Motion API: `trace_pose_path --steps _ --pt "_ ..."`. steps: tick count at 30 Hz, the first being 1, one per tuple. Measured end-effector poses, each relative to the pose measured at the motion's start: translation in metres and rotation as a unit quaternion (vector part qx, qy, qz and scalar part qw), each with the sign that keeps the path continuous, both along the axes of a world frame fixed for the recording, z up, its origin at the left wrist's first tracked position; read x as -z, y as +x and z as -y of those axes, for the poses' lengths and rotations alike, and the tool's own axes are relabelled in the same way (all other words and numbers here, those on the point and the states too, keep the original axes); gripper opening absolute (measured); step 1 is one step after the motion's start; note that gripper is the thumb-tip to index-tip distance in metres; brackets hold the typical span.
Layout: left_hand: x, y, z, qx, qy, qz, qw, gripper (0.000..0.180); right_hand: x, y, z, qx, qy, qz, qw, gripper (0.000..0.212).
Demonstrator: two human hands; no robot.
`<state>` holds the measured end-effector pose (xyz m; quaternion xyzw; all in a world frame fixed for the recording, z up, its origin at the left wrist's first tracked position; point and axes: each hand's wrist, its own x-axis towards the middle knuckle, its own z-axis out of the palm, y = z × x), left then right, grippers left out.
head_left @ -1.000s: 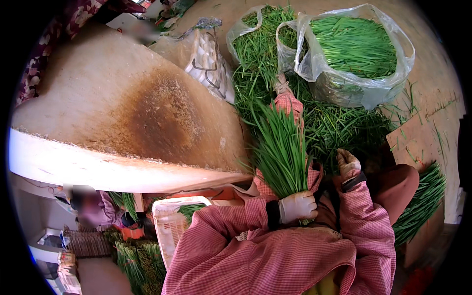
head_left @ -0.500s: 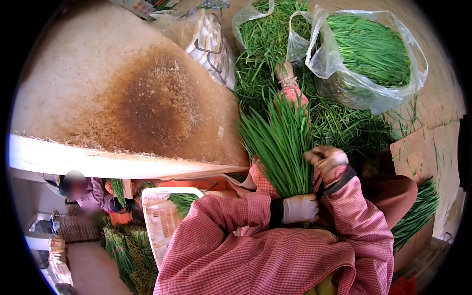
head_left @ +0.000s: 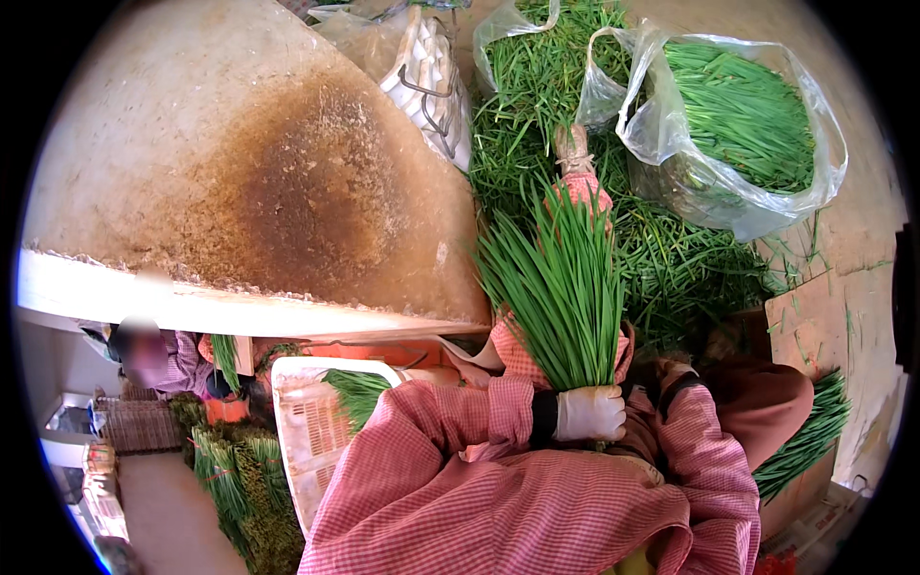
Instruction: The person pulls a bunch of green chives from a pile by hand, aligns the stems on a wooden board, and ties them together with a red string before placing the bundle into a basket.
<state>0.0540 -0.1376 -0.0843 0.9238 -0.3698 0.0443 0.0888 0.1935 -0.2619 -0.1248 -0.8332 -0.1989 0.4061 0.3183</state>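
My left hand (head_left: 587, 414), in a whitish glove, is wrapped round the base of a bunch of garlic chives (head_left: 563, 292). The long green leaves fan upward and away from me. My right hand (head_left: 675, 370) is low beside my bent right knee, to the right of the bunch and apart from it. It lies in shadow, and its fingers are too dark to make out. Beyond the leaf tips, a checked pink cloth with a tied, light brown end (head_left: 573, 151) rests against loose greens (head_left: 685, 254).
A clear plastic bag (head_left: 733, 201) of chives stands at far right. On the left is a large stained board (head_left: 144, 172). A white plastic crate (head_left: 305, 422) with more chives sits by my left arm. Another person (head_left: 177, 364) is at far left, near tied bundles (head_left: 244, 489).
My right hand has dropped from beside the leaves to near my knee. The left hand keeps its grip on the chives. The whole view has shifted slightly.
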Motion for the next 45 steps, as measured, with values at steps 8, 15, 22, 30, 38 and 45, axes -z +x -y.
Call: trace_pose_path --steps 8,15,22,30,38,45 --pt "-0.114 0.051 -0.053 -0.153 -0.508 0.031 0.847 0.017 -0.113 0.030 -0.044 -0.058 0.543 -0.023 0.837 0.098" --pt "-0.157 0.046 -0.088 -0.110 -0.899 -0.003 0.425 0.040 -0.150 -0.014 -0.111 -0.066 0.397 0.412 0.818 0.113" --pt "-0.141 0.034 -0.112 -0.012 -0.955 0.054 0.292 0.058 -0.183 -0.011 -0.137 -0.154 0.154 0.497 0.840 0.058" --pt "-0.082 0.014 -0.122 0.008 -0.991 -0.005 0.136 0.045 -0.202 -0.054 -0.215 -0.331 0.015 0.593 0.734 0.105" --pt "-0.081 0.023 -0.087 -0.078 -0.957 -0.141 0.243 0.042 -0.169 -0.031 -0.131 -0.126 0.324 0.292 0.891 0.110" --pt "-0.124 0.093 -0.049 -0.167 -0.860 -0.153 0.457 0.052 -0.175 -0.023 -0.062 0.080 0.370 0.137 0.915 0.060"
